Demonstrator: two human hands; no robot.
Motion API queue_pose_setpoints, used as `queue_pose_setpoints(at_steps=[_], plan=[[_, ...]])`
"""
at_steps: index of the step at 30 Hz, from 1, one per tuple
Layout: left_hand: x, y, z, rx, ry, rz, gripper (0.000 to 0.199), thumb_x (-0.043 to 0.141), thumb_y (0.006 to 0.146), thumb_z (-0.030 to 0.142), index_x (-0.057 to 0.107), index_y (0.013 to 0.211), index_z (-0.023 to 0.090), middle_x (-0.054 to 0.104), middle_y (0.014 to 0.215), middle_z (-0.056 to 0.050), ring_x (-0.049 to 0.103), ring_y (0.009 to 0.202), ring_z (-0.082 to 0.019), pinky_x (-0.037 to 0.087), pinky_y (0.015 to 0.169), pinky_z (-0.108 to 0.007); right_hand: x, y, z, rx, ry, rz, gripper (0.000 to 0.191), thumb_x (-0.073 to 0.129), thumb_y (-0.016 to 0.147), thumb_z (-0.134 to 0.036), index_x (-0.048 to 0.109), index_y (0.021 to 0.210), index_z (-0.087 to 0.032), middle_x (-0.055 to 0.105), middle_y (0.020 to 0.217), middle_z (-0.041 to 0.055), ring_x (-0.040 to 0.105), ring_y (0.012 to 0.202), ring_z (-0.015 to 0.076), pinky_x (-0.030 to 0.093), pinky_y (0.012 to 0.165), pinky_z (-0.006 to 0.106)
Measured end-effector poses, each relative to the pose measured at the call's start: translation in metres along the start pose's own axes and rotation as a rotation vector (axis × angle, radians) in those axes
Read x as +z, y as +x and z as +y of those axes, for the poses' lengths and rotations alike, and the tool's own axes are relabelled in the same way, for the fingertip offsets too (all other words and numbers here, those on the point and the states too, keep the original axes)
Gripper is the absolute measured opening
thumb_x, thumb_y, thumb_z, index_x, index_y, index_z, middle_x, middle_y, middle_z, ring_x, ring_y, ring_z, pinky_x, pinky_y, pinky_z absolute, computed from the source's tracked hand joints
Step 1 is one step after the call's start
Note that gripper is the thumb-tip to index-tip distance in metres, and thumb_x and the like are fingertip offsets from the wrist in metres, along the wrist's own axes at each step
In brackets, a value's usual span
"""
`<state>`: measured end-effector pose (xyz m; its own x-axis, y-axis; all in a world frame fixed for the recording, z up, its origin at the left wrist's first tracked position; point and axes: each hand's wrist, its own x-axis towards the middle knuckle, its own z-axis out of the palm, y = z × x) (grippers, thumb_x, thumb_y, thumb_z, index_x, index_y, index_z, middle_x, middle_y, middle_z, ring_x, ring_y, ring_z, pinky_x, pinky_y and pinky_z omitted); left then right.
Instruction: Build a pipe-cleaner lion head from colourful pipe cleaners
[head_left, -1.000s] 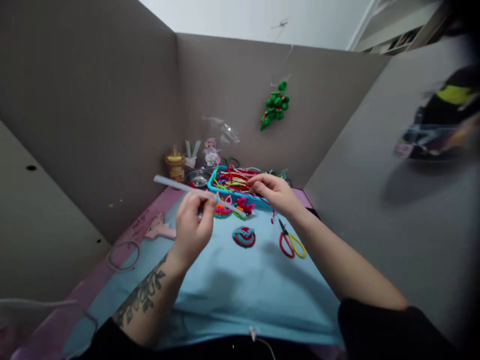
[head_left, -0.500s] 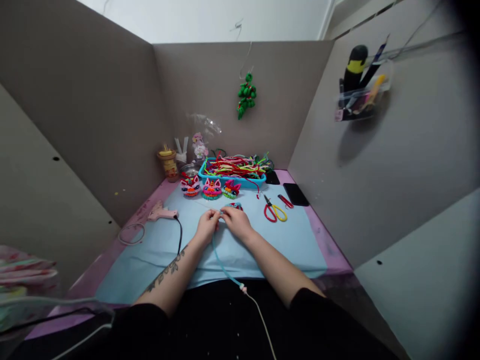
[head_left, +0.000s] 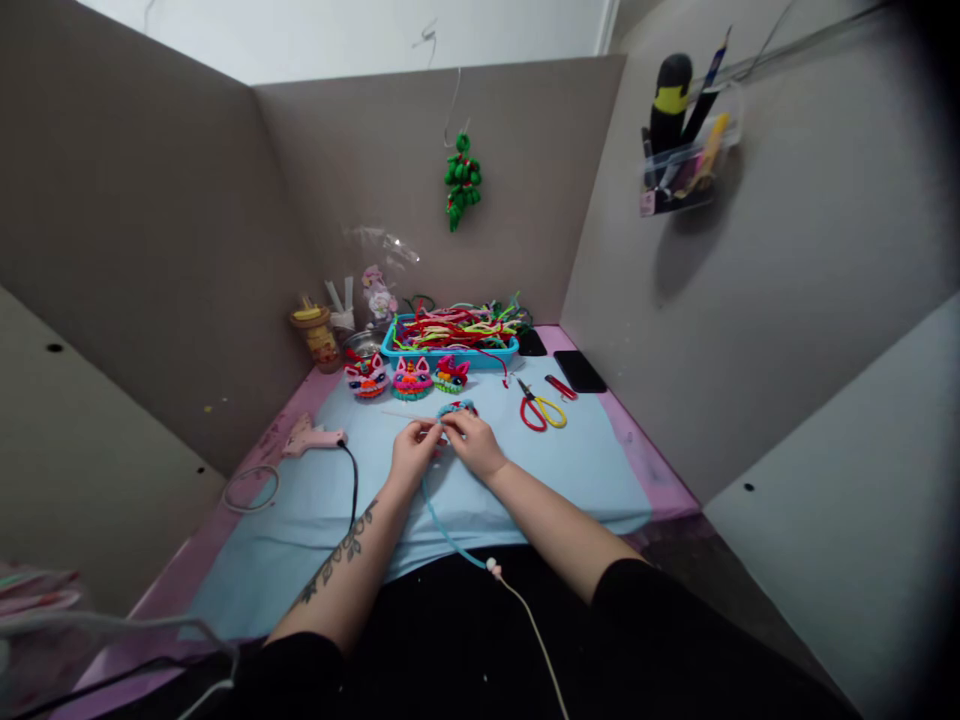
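My left hand (head_left: 415,450) and my right hand (head_left: 475,446) meet over the middle of the cloth, fingertips pinched together. Between and just beyond them shows a small light-blue and red knotted cord piece (head_left: 457,408), partly hidden by my fingers. A thin pale strand (head_left: 405,414) sticks out to the left of my left fingertips. From beneath my hands a light-blue cord (head_left: 442,526) hangs toward my lap, ending at pale beads (head_left: 493,566) on a beige string. Exactly which strand each fingertip grips is too small to make out.
Three colourful lion-head figures (head_left: 412,378) stand before a blue tray (head_left: 450,356) heaped with cords. Scissors (head_left: 541,408), a red cutter (head_left: 561,387) and a black phone (head_left: 580,371) lie right. A pink glue gun (head_left: 312,437) with a cable lies left. Partitions enclose the table.
The view has shifted slightly, moving the background left. My hands stay pinched together at the piece, and more of its light-blue and red part shows beyond my right fingers.
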<state>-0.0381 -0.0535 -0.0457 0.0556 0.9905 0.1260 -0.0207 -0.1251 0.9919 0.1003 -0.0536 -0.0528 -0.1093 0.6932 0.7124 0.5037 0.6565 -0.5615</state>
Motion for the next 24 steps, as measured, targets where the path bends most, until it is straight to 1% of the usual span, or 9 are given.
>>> queue_pose_setpoints(at_steps=[3, 6, 9, 12, 16, 19, 24], plan=[[-0.0001, 0.0003, 0.0005, 0.013, 0.006, 0.007, 0.038, 0.069, 0.067, 0.048, 0.062, 0.080, 0.012, 0.063, 0.062, -0.003, 0.061, 0.056, -0.014, 0.045, 0.046, -0.021, 0.0010, -0.0017, -0.0010, 0.021, 0.016, 0.010, 0.015, 0.049, 0.085, -0.018, 0.061, 0.094, -0.018, 0.065, 0.088, 0.0063, 0.059, 0.079, 0.0167, 0.048, 0.074, 0.029], [-0.0004, -0.0001, 0.0026, 0.036, 0.029, 0.006, 0.037, 0.068, 0.068, 0.047, 0.063, 0.079, 0.012, 0.062, 0.060, -0.002, 0.057, 0.051, -0.012, 0.044, 0.046, -0.021, 0.0009, -0.0027, -0.0017, 0.060, 0.014, 0.026, 0.012, 0.051, 0.084, -0.020, 0.060, 0.091, -0.019, 0.064, 0.082, 0.0048, 0.057, 0.073, 0.0158, 0.048, 0.070, 0.028], [-0.0008, -0.0007, 0.0047, 0.071, -0.002, 0.008, 0.037, 0.069, 0.068, 0.044, 0.063, 0.088, 0.014, 0.065, 0.069, -0.003, 0.060, 0.057, -0.013, 0.046, 0.050, -0.022, 0.0005, -0.0030, -0.0017, 0.077, 0.003, 0.034, 0.009, 0.050, 0.084, -0.021, 0.059, 0.085, -0.019, 0.062, 0.076, 0.0035, 0.056, 0.070, 0.0153, 0.047, 0.069, 0.027], [-0.0014, -0.0009, 0.0054, 0.084, -0.041, -0.002, 0.039, 0.071, 0.067, 0.041, 0.061, 0.096, 0.016, 0.067, 0.078, -0.004, 0.062, 0.065, -0.014, 0.047, 0.053, -0.022, -0.0001, -0.0027, -0.0010, 0.092, 0.011, 0.036, 0.009, 0.050, 0.084, -0.022, 0.059, 0.084, -0.019, 0.062, 0.077, 0.0037, 0.057, 0.071, 0.0157, 0.046, 0.069, 0.027], [-0.0023, -0.0008, 0.0054, 0.067, -0.038, -0.016, 0.034, 0.071, 0.067, 0.039, 0.064, 0.090, 0.015, 0.066, 0.075, -0.004, 0.061, 0.067, -0.014, 0.048, 0.056, -0.023, -0.0016, -0.0022, -0.0007, 0.093, 0.034, 0.011, 0.011, 0.048, 0.085, -0.022, 0.058, 0.085, -0.019, 0.063, 0.080, 0.0046, 0.057, 0.076, 0.0169, 0.046, 0.073, 0.029], [-0.0023, -0.0010, 0.0053, 0.085, -0.024, -0.020, 0.029, 0.071, 0.067, 0.037, 0.066, 0.086, 0.015, 0.066, 0.073, -0.003, 0.061, 0.067, -0.014, 0.049, 0.059, -0.024, -0.0023, -0.0023, -0.0003, 0.094, 0.052, 0.003, 0.012, 0.046, 0.086, -0.022, 0.058, 0.087, -0.020, 0.063, 0.083, 0.0054, 0.058, 0.078, 0.0176, 0.045, 0.076, 0.030], [-0.0021, -0.0020, 0.0060, 0.131, 0.089, 0.021, 0.021, 0.067, 0.069, 0.034, 0.069, 0.079, 0.015, 0.066, 0.070, -0.003, 0.059, 0.065, -0.015, 0.049, 0.059, -0.026, -0.0019, -0.0034, 0.0006, 0.100, 0.039, -0.007, 0.012, 0.045, 0.087, -0.021, 0.057, 0.089, -0.020, 0.064, 0.084, 0.0060, 0.057, 0.080, 0.0184, 0.045, 0.076, 0.031]])
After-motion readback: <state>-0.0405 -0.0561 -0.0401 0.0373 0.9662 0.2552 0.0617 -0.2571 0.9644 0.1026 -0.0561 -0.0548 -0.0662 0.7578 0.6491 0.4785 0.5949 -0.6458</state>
